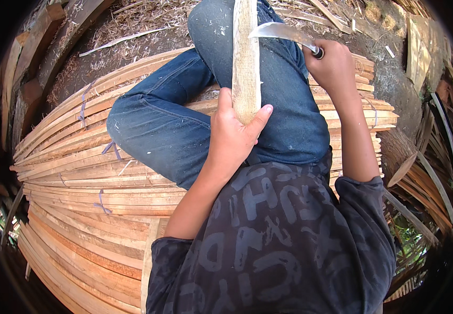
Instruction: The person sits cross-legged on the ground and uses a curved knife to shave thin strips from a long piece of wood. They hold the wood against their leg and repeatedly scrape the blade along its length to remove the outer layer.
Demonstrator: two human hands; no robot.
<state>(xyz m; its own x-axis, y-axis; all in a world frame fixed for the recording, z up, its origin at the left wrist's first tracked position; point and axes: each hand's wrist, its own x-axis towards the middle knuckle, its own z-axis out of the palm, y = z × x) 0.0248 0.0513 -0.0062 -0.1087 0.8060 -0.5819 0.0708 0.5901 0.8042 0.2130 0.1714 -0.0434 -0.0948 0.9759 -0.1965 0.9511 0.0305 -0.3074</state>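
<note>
My left hand (234, 128) is closed around the near end of a long, pale wooden slat (246, 68). The slat lies lengthwise over my jeans-clad legs (284, 99), and its far end runs out past the top of the view. In my right hand (331, 65) is a knife (284, 32) with a curved blade and a dark handle, the fingers wrapped round it. The blade points left, its tip at the slat's right edge; whether it touches the wood I cannot tell.
Beneath me lie stacked bundles of wooden slats (95, 196), tied with purple string (101, 204). Wood shavings (148, 26) litter the ground ahead. Thick curved timbers (43, 47) stand at the far left. A heap of long strips (420, 193) is at the right.
</note>
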